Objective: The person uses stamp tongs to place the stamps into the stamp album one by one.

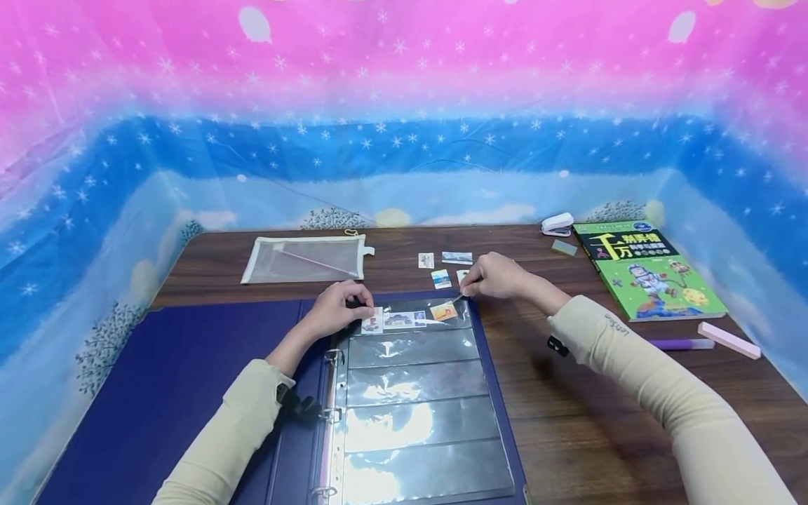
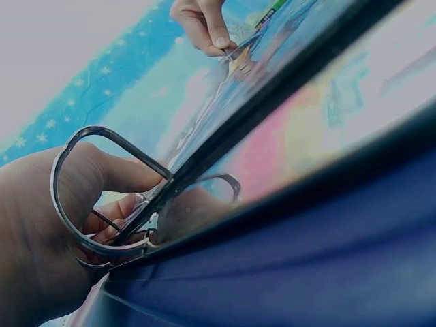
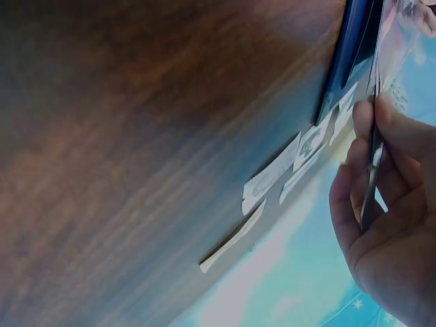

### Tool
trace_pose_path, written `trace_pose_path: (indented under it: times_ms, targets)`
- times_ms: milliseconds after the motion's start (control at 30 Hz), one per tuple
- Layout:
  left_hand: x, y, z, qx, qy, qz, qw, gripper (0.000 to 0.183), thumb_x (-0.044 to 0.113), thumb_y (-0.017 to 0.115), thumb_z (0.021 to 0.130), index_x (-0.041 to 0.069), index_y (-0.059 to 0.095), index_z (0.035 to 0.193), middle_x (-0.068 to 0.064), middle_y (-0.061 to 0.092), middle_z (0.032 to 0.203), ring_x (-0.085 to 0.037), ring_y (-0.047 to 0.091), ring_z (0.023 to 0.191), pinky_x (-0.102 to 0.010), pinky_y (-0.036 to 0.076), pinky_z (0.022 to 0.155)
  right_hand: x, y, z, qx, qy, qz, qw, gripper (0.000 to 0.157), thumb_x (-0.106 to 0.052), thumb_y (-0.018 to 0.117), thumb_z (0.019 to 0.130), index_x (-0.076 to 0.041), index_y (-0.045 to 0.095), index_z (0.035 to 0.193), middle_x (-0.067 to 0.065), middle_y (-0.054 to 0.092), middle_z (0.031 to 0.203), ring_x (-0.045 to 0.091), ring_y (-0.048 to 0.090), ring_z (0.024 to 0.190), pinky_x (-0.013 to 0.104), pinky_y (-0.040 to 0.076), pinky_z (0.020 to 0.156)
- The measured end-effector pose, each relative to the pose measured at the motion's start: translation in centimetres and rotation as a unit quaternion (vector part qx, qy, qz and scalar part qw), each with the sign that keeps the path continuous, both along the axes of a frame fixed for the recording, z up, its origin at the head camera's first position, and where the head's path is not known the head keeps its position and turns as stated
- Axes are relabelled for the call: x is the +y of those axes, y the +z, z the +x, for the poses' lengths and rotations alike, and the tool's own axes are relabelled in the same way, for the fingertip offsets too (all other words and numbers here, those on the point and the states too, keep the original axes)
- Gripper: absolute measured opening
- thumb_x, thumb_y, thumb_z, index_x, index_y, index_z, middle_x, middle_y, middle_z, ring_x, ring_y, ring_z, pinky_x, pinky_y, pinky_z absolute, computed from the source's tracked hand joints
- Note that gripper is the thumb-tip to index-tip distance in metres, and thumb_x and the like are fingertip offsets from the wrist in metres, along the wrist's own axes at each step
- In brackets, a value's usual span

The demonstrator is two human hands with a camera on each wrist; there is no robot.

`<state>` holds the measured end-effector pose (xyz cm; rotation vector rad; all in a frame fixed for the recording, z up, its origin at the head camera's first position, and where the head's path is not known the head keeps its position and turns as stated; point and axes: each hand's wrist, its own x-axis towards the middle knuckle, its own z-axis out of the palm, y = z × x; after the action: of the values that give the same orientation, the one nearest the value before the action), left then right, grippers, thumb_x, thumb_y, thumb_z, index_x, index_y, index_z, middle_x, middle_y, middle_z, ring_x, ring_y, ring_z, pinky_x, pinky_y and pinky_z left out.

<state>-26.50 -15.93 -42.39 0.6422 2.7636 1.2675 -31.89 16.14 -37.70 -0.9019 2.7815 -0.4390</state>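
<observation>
A dark blue ring-binder stamp album (image 1: 208, 379) lies spread on the table, with a clear pocket page (image 1: 416, 382) on its right side. At the page's top left corner my left hand (image 1: 339, 308) pinches the page edge, thumb above and fingers beneath in the left wrist view. Slim metal tweezers (image 3: 372, 163) are held in my right hand (image 1: 495, 275), over the top right corner. Their tips meet an orange stamp (image 1: 444, 311), tilted at the top row; whether it is inside the pocket I cannot tell. Other stamps (image 1: 404, 320) sit to its left in that row.
Several loose stamps (image 1: 441, 279) lie beyond the album's top edge. A mesh zip pouch (image 1: 306, 259) is at the back left. To the right are a green book (image 1: 663, 280), a white stapler (image 1: 557, 224), an eraser (image 1: 564, 247), a purple pen (image 1: 682, 344) and a pink bar (image 1: 729, 340).
</observation>
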Motion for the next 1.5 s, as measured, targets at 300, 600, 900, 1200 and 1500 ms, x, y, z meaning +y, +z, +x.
trace_pose_path:
  times_ms: [300, 600, 900, 1200, 1500]
  targets:
    - [-0.1, -0.3, 0.2, 0.003, 0.002, -0.010, 0.9999, 0.004, 0.016, 0.069, 0.082, 0.015, 0.066, 0.082, -0.004, 0.061, 0.088, -0.020, 0.053, 0.090, -0.035, 0.040, 0.085, 0.2, 0.2, -0.7, -0.041, 0.048, -0.010, 0.998, 0.014, -0.018, 0.067, 0.084, -0.012, 0.076, 0.094, 0.005, 0.074, 0.091, 0.010, 0.067, 0.079, 0.026, 0.049, 0.068]
    - [-0.3, -0.2, 0.3, 0.010, 0.013, -0.025, 0.9995, 0.005, 0.016, 0.070, 0.082, 0.012, 0.066, 0.082, -0.007, 0.062, 0.090, -0.024, 0.055, 0.093, -0.040, 0.042, 0.087, 0.5, 0.3, -0.9, -0.064, 0.038, -0.011, 0.997, 0.014, -0.019, 0.066, 0.085, -0.014, 0.076, 0.095, 0.004, 0.074, 0.096, 0.018, 0.068, 0.093, 0.035, 0.052, 0.082]
    - [0.0, -0.4, 0.1, -0.010, 0.023, -0.031, 0.9992, 0.006, 0.018, 0.069, 0.083, 0.013, 0.066, 0.084, -0.006, 0.062, 0.092, -0.023, 0.054, 0.092, -0.039, 0.042, 0.085, 0.6, 0.3, -0.9, -0.032, 0.055, 0.011, 0.998, 0.016, -0.022, 0.067, 0.084, -0.015, 0.075, 0.095, 0.002, 0.074, 0.092, 0.013, 0.068, 0.083, 0.030, 0.051, 0.072]
    - [0.4, -0.2, 0.0, -0.008, 0.025, -0.030, 0.9992, 0.007, 0.019, 0.070, 0.082, 0.014, 0.066, 0.082, -0.005, 0.062, 0.092, -0.023, 0.053, 0.092, -0.039, 0.042, 0.086, 0.7, 1.1, -0.6, -0.010, 0.056, 0.065, 0.996, 0.013, -0.024, 0.067, 0.084, -0.020, 0.076, 0.093, 0.000, 0.074, 0.097, 0.015, 0.068, 0.090, 0.036, 0.053, 0.080]
    - [0.1, 0.0, -0.1, 0.000, 0.022, -0.034, 0.9992, 0.011, 0.021, 0.071, 0.081, 0.012, 0.067, 0.085, -0.006, 0.062, 0.092, -0.023, 0.055, 0.094, -0.039, 0.043, 0.089, 1.0, 1.5, -1.0, -0.040, 0.028, 0.017, 0.999, 0.016, -0.023, 0.065, 0.085, -0.017, 0.075, 0.098, 0.003, 0.074, 0.095, 0.015, 0.068, 0.083, 0.029, 0.049, 0.068]
